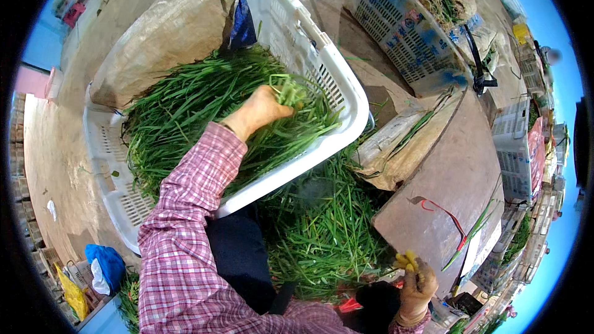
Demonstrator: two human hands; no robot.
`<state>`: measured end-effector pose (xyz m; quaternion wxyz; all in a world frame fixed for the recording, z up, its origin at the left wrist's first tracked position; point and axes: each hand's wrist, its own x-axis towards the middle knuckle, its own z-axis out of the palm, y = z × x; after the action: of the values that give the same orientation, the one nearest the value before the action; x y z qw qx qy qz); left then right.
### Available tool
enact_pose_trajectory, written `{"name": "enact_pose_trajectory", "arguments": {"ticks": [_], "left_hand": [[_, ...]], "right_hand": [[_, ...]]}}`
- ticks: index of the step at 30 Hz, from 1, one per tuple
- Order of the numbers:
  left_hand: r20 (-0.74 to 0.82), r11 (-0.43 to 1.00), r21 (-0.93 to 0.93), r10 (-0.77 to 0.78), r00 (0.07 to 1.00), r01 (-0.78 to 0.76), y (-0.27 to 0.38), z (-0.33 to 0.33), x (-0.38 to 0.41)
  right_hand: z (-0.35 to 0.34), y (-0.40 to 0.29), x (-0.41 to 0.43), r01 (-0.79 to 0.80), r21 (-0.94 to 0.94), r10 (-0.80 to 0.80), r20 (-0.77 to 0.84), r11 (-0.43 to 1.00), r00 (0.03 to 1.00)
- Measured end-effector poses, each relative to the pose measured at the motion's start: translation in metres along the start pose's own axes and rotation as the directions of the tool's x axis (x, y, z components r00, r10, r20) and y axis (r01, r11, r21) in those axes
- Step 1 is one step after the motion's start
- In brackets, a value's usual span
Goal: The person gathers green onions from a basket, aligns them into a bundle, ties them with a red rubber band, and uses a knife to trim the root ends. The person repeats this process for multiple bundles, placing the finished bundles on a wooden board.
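A large white plastic basket (287, 176) holds a thick pile of long green leafy stalks (185, 97), with a tan woven sack (162, 37) over its far left side. My left hand (260, 109) reaches into the basket, its fingers closed around pale stalk ends of a bunch of greens (293, 93). At the lower right, my right hand (417, 285) is raised near a flat board, away from the basket. Its fingers are bent, with yellow material (407, 260) at the fingertips; whether that is held or worn is unclear. Loose green leaves (329, 227) lie heaped below the basket.
A flat board (445, 185) on the right bears a red strip (445, 213) and a few green blades. Beyond stands a printed white crate (399, 32), with a folded tan sack (403, 144) nearer. A blue plastic bag (109, 264) lies lower left. More crates line the right edge.
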<state>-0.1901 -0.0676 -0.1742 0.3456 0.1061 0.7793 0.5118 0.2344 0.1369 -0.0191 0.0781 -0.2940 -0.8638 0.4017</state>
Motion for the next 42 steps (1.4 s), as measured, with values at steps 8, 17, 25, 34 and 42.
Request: {"name": "enact_pose_trajectory", "arguments": {"ticks": [8,17,25,34,42], "left_hand": [[-0.140,0.928,-0.200,0.289,0.947,-0.313,-0.003,-0.042,-0.035],[-0.180,0.920,-0.200,0.304,0.935,-0.338,-0.012,-0.052,-0.050],[-0.170,0.909,-0.279,0.269,0.948,-0.308,-0.013,-0.041,-0.041],[0.118,0.952,-0.283,0.153,0.981,-0.115,0.002,-0.024,-0.054],[-0.065,0.971,-0.140,0.185,0.981,-0.193,-0.011,-0.020,-0.043]], "right_hand": [[0.101,-0.089,0.130,0.169,0.385,-0.227,0.112,0.907,0.967],[0.201,-0.106,0.243,0.483,-0.171,-0.459,0.162,0.859,0.873],[0.233,-0.115,0.300,0.600,-0.503,0.129,0.822,0.622,0.555],[0.231,-0.103,0.304,0.425,-0.273,-0.082,0.755,0.863,0.650],[0.193,-0.126,0.277,0.116,-0.052,-0.068,0.551,0.992,0.832]]}}
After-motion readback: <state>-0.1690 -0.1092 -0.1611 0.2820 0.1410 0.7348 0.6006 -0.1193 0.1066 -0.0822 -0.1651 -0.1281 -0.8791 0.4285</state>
